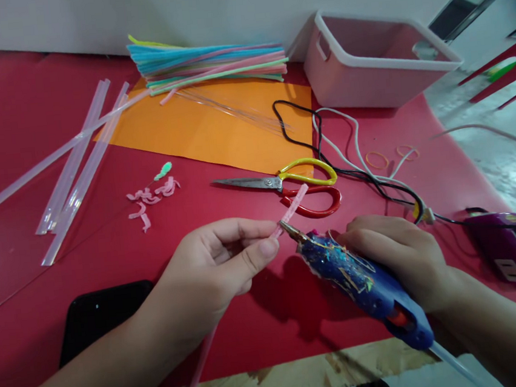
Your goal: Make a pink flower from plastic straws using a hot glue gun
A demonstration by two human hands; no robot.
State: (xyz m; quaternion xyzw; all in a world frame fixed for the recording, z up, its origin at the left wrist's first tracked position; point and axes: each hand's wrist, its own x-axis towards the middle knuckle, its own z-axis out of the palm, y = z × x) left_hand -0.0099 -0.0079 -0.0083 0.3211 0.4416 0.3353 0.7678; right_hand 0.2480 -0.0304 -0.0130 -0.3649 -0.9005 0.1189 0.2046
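Between the thumb and fingers of my left hand is a pink fuzzy strip, its free end pointing up and right. My right hand is wrapped round a blue glue gun, stained with dried glue. The gun's metal nozzle meets the strip beside my left fingertips. Just beyond the nozzle lie scissors with one yellow and one red handle. A long pink stem hangs below my left hand. Small curled pink pieces and a green piece lie to the left.
Clear glue sticks lie at the left. Coloured pipe cleaners rest on an orange sheet. A pink bin stands at the back right. Cables run to a purple power strip. A black phone lies beside my left forearm.
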